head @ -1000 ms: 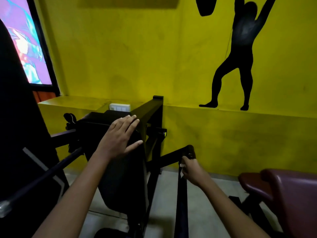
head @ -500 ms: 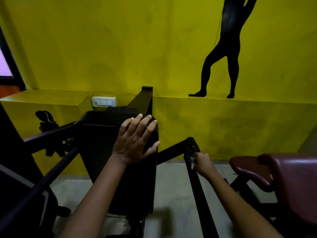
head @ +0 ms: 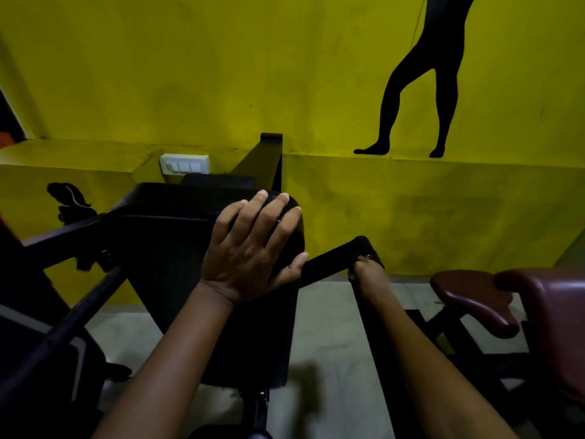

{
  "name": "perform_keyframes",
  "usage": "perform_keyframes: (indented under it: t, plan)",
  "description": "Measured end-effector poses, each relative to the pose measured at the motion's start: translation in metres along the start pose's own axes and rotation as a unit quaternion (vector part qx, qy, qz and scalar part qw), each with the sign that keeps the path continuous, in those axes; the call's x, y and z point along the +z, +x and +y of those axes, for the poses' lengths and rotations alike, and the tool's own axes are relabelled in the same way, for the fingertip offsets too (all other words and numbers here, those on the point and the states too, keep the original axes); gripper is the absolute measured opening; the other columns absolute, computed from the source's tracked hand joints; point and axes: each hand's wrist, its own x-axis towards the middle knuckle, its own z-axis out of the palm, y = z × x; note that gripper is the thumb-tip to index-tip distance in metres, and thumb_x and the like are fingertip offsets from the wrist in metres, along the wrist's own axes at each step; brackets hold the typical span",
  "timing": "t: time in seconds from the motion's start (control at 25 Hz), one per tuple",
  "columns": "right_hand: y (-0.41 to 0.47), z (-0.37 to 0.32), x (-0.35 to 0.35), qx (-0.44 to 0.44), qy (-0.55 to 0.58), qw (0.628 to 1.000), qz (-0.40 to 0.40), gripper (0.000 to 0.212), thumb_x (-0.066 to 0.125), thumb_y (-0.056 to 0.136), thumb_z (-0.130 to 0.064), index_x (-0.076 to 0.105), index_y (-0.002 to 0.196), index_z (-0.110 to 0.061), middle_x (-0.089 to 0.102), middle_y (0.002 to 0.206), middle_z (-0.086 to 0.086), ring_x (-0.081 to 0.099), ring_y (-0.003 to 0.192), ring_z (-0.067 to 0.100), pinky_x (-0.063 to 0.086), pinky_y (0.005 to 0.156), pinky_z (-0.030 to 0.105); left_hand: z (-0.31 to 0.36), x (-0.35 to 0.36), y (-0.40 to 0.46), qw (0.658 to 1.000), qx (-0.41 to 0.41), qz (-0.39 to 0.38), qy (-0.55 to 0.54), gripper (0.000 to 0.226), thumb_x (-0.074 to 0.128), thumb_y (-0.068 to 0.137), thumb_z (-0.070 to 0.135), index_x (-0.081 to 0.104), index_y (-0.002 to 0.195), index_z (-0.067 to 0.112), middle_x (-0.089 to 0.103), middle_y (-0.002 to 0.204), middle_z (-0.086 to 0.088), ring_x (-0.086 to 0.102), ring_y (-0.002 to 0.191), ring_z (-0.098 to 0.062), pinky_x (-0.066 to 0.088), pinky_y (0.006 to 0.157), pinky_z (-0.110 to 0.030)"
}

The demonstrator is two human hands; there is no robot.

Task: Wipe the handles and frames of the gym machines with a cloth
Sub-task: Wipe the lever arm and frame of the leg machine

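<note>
Shifted since half a second ago: view tipped down and nearer, wall silhouette (head: 421, 77) now cut at the waist; right hand (head: 368, 274) a little lower on the bar; left hand (head: 253, 248) much as before.

Left hand: flat on the top right corner of the black pad (head: 196, 255), fingers (head: 262, 210) straight and slightly spread, thumb out along the pad's right edge. Probably placed so to steady the machine while the other hand wipes.

Right hand: at the bend of the black frame bar (head: 329, 259), right of the pad, fingers curled round the bar. Grip shadowed.

Cloth: not made out now; presumably bunched inside the right hand against the bar, hence the closed grip.

Frame: upright post (head: 269, 156) far behind the pad; long bars (head: 72, 318) running near left.

Other: maroon seat (head: 474, 296) right; switch plate (head: 184, 164) on the yellow ledge (head: 411, 198), far; pale floor (head: 329, 312) below.
</note>
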Motion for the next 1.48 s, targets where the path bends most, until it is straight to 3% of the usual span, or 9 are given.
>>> perform_keyframes:
  t: [0.24,0.4,0.48,0.56,0.76,0.88,1.08,1.32,1.48]
  plan:
    - [-0.005,-0.005,-0.005,0.001,0.009,1.0,-0.025,0.031,0.055,0.088,-0.027,0.063,0.095,0.003,0.057,0.106,0.014,0.058,0.099,0.034,0.048,0.078,0.036,0.004,-0.003,0.001,1.0,-0.018,-0.016,-0.005,0.055,0.052,0.084,0.054,0.054,0.124,0.017,0.062,0.126,-0.009,0.048,0.122,-0.027,0.033,0.097,-0.039]
    - [0.0,0.001,0.004,-0.003,0.029,0.999,0.013,0.025,0.054,0.085,0.001,0.061,0.109,-0.001,0.061,0.104,0.016,0.06,0.098,0.034,0.045,0.07,0.035,0.005,-0.005,0.002,0.999,-0.023,-0.022,-0.006,0.054,0.051,0.084,0.054,0.053,0.124,0.017,0.062,0.126,-0.008,0.048,0.122,-0.027,0.033,0.098,-0.039]
    - [0.0,0.003,0.01,0.006,0.029,0.999,0.017,0.022,0.055,0.08,0.007,0.063,0.099,-0.001,0.062,0.1,0.016,0.06,0.09,0.035,0.04,0.062,0.034,0.005,-0.005,0.002,0.999,-0.025,-0.022,-0.012,0.054,0.051,0.084,0.054,0.053,0.124,0.017,0.062,0.127,-0.008,0.047,0.122,-0.027,0.032,0.098,-0.039]
    - [-0.001,0.003,0.012,0.02,0.025,0.999,0.013,0.011,0.055,0.08,0.005,0.064,0.087,0.001,0.061,0.095,0.017,0.059,0.083,0.034,0.033,0.059,0.032,0.006,-0.006,0.002,0.999,-0.031,-0.03,-0.019,0.054,0.05,0.085,0.053,0.052,0.124,0.017,0.059,0.128,-0.009,0.046,0.123,-0.028,0.03,0.101,-0.039]
    - [-0.002,0.006,-0.001,0.009,0.042,0.999,-0.017,0.018,0.058,0.085,-0.004,0.064,0.101,0.002,0.065,0.099,0.018,0.061,0.091,0.035,0.047,0.073,0.038,0.011,-0.017,0.003,0.994,-0.059,-0.085,-0.037,0.055,0.049,0.086,0.051,0.049,0.128,0.016,0.051,0.134,-0.009,0.04,0.128,-0.029,0.02,0.108,-0.038]
    - [-0.011,0.004,-0.007,0.016,0.05,0.998,-0.035,0.017,0.06,0.082,0.0,0.068,0.097,0.002,0.067,0.096,0.02,0.064,0.089,0.033,0.053,0.076,0.039,0.011,-0.023,0.004,0.989,-0.067,-0.124,-0.039,0.059,0.049,0.086,0.052,0.048,0.132,0.015,0.05,0.137,-0.01,0.038,0.131,-0.029,0.021,0.11,-0.039]
    - [-0.04,-0.007,-0.024,0.02,0.037,0.998,-0.053,0.018,0.059,0.084,0.0,0.066,0.1,0.002,0.065,0.102,0.02,0.063,0.095,0.034,0.053,0.081,0.038,0.012,-0.033,0.006,0.98,-0.069,-0.18,-0.039,0.067,0.049,0.084,0.055,0.042,0.137,0.015,0.043,0.142,-0.011,0.033,0.136,-0.031,0.019,0.113,-0.042]
    - [-0.081,-0.014,-0.034,-0.001,0.018,0.998,-0.054,0.017,0.052,0.087,0.002,0.062,0.101,0.004,0.064,0.104,0.023,0.062,0.095,0.035,0.047,0.071,0.035,0.015,-0.041,0.007,0.976,-0.073,-0.202,-0.04,0.07,0.048,0.082,0.053,0.039,0.14,0.014,0.04,0.144,-0.012,0.031,0.137,-0.031,0.017,0.115,-0.044]
    - [-0.108,-0.02,-0.042,0.001,-0.005,0.998,-0.058,0.018,0.052,0.089,0.0,0.06,0.105,0.001,0.061,0.11,0.02,0.06,0.102,0.034,0.048,0.079,0.036,0.016,-0.045,0.008,0.973,-0.074,-0.214,-0.042,0.072,0.047,0.081,0.052,0.037,0.141,0.013,0.038,0.145,-0.012,0.029,0.137,-0.032,0.016,0.116,-0.044]
